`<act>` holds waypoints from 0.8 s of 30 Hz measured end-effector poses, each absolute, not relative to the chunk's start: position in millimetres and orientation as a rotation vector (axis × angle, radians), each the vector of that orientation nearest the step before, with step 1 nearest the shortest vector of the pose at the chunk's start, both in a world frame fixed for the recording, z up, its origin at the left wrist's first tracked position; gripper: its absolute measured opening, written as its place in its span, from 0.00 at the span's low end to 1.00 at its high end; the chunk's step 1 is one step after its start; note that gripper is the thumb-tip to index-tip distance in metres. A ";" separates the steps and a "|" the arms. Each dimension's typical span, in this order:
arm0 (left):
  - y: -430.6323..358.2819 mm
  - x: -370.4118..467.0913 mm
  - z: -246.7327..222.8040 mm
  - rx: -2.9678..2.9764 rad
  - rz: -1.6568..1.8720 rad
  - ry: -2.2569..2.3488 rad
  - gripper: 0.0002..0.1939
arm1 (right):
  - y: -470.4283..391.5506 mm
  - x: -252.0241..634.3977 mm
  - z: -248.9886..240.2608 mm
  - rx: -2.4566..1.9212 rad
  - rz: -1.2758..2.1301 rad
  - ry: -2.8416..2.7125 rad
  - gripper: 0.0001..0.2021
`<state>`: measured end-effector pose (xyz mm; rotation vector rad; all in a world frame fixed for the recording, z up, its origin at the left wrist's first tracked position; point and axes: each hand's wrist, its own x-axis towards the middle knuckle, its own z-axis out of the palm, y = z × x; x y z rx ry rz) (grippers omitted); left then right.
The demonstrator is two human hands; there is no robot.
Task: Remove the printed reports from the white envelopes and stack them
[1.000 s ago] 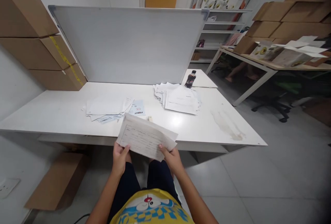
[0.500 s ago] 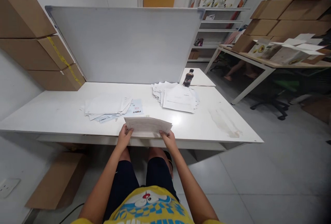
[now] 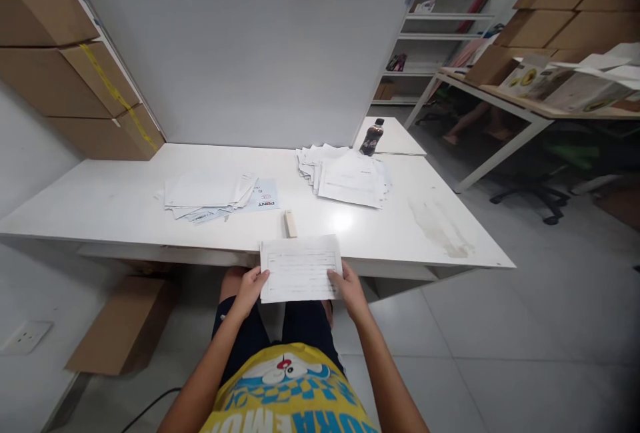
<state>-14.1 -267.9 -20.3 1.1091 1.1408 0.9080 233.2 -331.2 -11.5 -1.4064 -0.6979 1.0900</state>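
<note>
A printed sheet or thin stack of paper (image 3: pixel 300 270) is held at the table's front edge, its printed face toward me. My left hand (image 3: pixel 253 288) pinches its left side, thumb on top. On its right side my right hand (image 3: pixel 347 286) grips it the same way. Just beyond the paper lies a small pale block (image 3: pixel 291 224) on the white table (image 3: pixel 125 220). A loose pile of papers (image 3: pixel 200 192) rests at the left, over a light blue sheet (image 3: pixel 267 194). Another fanned pile (image 3: pixel 350 178) sits to the right.
A dark drink bottle (image 3: pixel 372 138) stands behind the right pile. The whiteboard (image 3: pixel 245 60) rises along the table's back, with cardboard boxes (image 3: pixel 100 90) at its left. A second table (image 3: pixel 520 103) with boxes is at the right; a person's legs show under it.
Both hands have brought the paper down and closer to me, tilting it so its printed face shows. The pale block beyond it has come into fuller view. The camera view has shifted downward.
</note>
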 end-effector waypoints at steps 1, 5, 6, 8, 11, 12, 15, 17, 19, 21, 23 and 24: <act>-266.9 -10.7 -19.2 1.114 0.858 1.137 0.20 | -331.1 237.6 -13.7 -1.437 1.070 -0.696 0.21; -263.3 4.8 -9.2 1.072 0.720 1.080 0.21 | -332.4 262.4 -14.0 -1.592 0.997 -0.778 0.24; -262.8 9.7 -6.4 1.059 0.705 1.059 0.22 | -333.1 267.6 -10.7 -1.648 0.942 -0.818 0.25; -261.7 21.0 -1.9 1.058 0.694 1.041 0.23 | -332.9 272.2 0.3 -1.781 0.708 -0.938 0.27; -259.0 40.1 0.6 1.093 0.701 1.047 0.21 | -322.8 258.6 22.1 -1.835 0.265 -1.222 0.24; -257.9 46.3 0.4 1.098 0.712 1.047 0.21 | -316.1 249.0 28.6 -1.785 0.188 -1.339 0.22; -255.1 60.6 -1.0 1.085 0.753 1.073 0.22 | -289.1 214.9 40.4 -1.603 0.161 -1.713 0.22; -253.7 65.7 -1.8 1.070 0.768 1.108 0.22 | -271.1 196.6 42.7 -1.569 0.160 -1.902 0.25; -252.4 67.7 -2.4 1.065 0.772 1.127 0.21 | -257.8 185.9 42.9 -1.609 0.134 -2.000 0.25; -251.2 67.9 -3.4 1.060 0.782 1.129 0.22 | -250.7 181.4 41.8 -1.666 0.095 -2.041 0.23; -250.2 67.3 -5.3 1.055 0.792 1.127 0.22 | -248.7 179.8 38.7 -1.723 0.045 -2.057 0.20; -249.9 67.0 -6.4 1.050 0.796 1.126 0.22 | -248.9 179.3 36.4 -1.746 0.020 -2.063 0.19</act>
